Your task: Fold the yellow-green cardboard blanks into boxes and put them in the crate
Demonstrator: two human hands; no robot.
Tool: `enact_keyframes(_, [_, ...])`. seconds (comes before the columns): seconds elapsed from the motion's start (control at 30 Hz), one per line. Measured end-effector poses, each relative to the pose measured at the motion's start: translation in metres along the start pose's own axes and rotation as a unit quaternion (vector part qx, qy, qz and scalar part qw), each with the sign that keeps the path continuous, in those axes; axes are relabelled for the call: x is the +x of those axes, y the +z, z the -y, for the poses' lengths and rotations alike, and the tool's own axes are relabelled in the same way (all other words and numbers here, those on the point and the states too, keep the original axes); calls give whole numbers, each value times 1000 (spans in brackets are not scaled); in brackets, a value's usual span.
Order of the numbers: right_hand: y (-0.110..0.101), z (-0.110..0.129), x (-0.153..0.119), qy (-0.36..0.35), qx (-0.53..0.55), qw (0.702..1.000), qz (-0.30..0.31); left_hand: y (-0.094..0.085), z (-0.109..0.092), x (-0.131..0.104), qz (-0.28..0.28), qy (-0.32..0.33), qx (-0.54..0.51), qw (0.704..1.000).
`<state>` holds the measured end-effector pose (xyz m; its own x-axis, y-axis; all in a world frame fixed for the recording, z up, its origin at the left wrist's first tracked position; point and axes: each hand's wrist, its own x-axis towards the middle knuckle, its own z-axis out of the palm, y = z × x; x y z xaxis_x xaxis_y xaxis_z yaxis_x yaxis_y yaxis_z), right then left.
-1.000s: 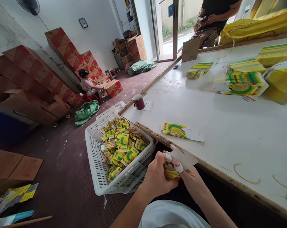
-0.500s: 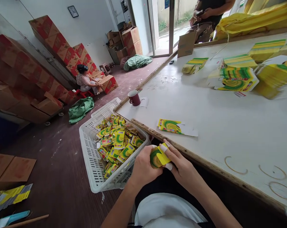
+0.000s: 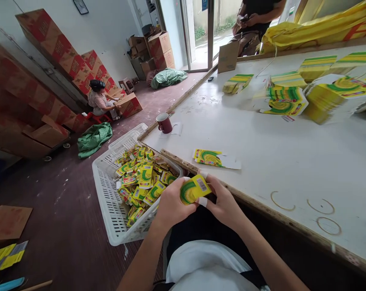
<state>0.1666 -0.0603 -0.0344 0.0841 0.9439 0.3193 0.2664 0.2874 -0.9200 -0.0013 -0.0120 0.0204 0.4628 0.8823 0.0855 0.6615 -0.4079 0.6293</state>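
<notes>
The flat sheet that the hands were bending one second ago is now looking like a closed small box (image 3: 194,189); half a second ago it was only partly folded. So the folding is, I think, almost finished, and only the last flap may be left to press.

The left hand (image 3: 171,204) is gripping the box from the left and below, with the thumb lying on its green face. The right hand (image 3: 222,202) is pinching the right end of it, and its taped fingertips (image 3: 202,201) are pressing under the edge with the barcode. Both hands are closed on the box, so neither is free.

The box is being held in the air above the lap, just in front of the table (image 3: 261,153) edge and beside the white basket (image 3: 107,202) full of finished boxes. Its long axis is running from lower left to upper right, slightly tilted up. The green swirl face is turning toward the camera, and the barcode end is pointing to the upper right, toward the table. Another flat sheet (image 3: 215,158) is lying on the table, near the hands.
</notes>
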Motion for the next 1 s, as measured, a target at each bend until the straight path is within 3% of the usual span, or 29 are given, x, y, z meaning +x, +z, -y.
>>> enact_keyframes(0.07, [-1, -6, 10, 35, -5, 999, -40, -13, 17, 6, -114, -27, 11, 993])
enact_keyframes(0.13, [-12, -15, 27, 63, -91, 990, -90, -31, 39, 13, -337, -77, 70, 936])
enact_keyframes(0.17, [-20, -20, 37, 77, -154, 979, -109, -40, 49, 15, -412, -95, 86, 902])
enact_keyframes(0.23, [-32, -31, 56, 118, -270, 949, -113, -49, 63, 17, -446, -113, 84, 884])
enact_keyframes(0.3, [-38, -42, 70, 149, -324, 929, -98, -44, 69, 15, -400, -106, 45, 909])
enact_keyframes(0.43, [-32, -57, 78, 164, -343, 922, -76, -10, 59, 8, -267, -81, -67, 958])
enact_keyframes(0.53, [-27, -61, 73, 171, -337, 922, -84, 9, 46, 5, -199, -82, -131, 968])
enact_keyframes(0.73, [-33, -57, 69, 171, -255, 941, -140, 20, 33, -2, -122, -69, -208, 968])
enact_keyframes(0.87, [-37, -40, 59, 150, -159, 960, -174, 33, 33, -4, -83, -91, -315, 941])
enact_keyframes(0.93, [-31, -24, 49, 137, -66, 974, -166, 39, 30, -1, -78, -99, -413, 902])
enact_keyframes(1.0, [-17, -7, 37, 125, 80, 982, -117, 41, 22, 4, -82, -101, -525, 841])
